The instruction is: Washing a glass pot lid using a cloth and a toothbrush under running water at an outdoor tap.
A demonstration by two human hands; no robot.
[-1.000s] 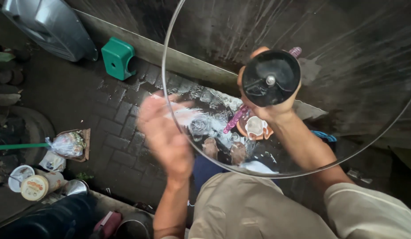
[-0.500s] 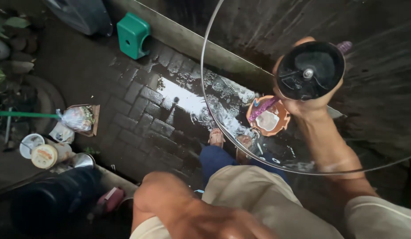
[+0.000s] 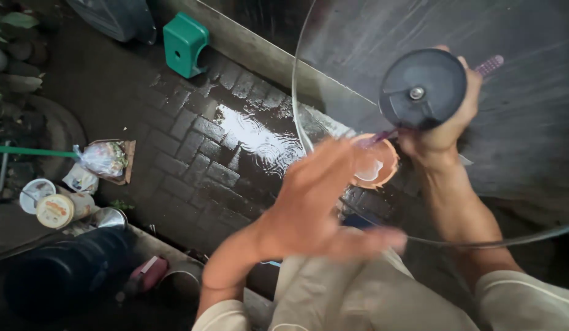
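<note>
My right hand (image 3: 442,132) grips the black round knob (image 3: 423,89) of a large clear glass lid (image 3: 529,122), which I hold up over wet ground. A purple handle (image 3: 491,64) pokes out behind that hand. My left hand (image 3: 321,202) is blurred, raised in front of the lid's lower left rim, fingers apart and empty. Below the lid an orange bowl (image 3: 382,168) with white contents sits on the ground.
Wet paving bricks (image 3: 204,153) with a puddle lie below. A green plastic block (image 3: 184,44) stands by a concrete curb. At the left are a filled plastic bag (image 3: 103,158), a round tin (image 3: 60,209), a metal cup (image 3: 110,219) and a dark bucket (image 3: 64,276).
My left hand dropped low near my lap, then rose again to the lid's lower left rim. The lid and my right hand shifted right and tilted.
</note>
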